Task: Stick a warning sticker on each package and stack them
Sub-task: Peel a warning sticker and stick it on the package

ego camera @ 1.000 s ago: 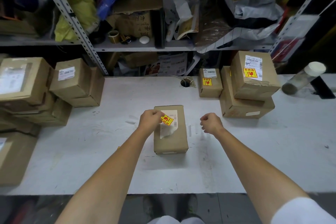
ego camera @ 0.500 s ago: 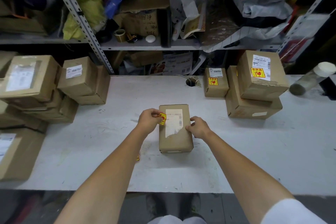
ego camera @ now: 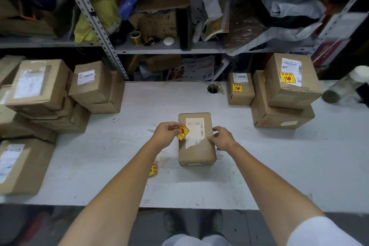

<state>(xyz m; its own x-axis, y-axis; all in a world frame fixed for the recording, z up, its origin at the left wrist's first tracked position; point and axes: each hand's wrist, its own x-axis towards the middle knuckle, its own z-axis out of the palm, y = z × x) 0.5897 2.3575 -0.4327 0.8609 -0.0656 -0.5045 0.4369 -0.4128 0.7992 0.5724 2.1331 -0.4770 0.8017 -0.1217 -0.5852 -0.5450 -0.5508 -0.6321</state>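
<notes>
**A:** How far along is the job?

**B:** Partway, I'd say. At the far right of the bench (ego camera: pixel 259 166), a small box (ego camera: pixel 240 96) stands alone with a yellow warning sticker on top. Next to it is a two-box stack (ego camera: pixel 279 118), and its upper box shows a sticker below its shipping label. The lower box's top is covered, so I can't tell about that one.

**A:** And the one being worked on?

**B:** The middle box (ego camera: pixel 196 152) lies flat on the bench, near the person. The left hand (ego camera: pixel 166 133) pinches a sticker (ego camera: pixel 182 132) between thumb and fingers. It is turned like a diamond over the box's left edge, beside the white label (ego camera: pixel 195 126). It doesn't look pressed down yet. The right hand (ego camera: pixel 222 139) steadies the box, thumb on top and fingers curled round the right edge.

**A:** What's left?

**B:** This sticker needs smoothing flat, and then the box goes to the right with the others. After that comes the pile of boxes (ego camera: pixel 60 106) on the left, none of which shows a yellow sticker from here. Spare stickers (ego camera: pixel 153 169) lie on the bench just left of the middle box, partly hidden by the left forearm.

**A:** Anything readable?

**B:** Little. The stickers are yellow with a red broken-glass sign and red characters too small to make out. The white labels carry barcodes and fine print I can't read. A cardboard box (ego camera: pixel 159 24) on the shelf (ego camera: pixel 151 49) has handwriting on it, which is also unclear.
</notes>
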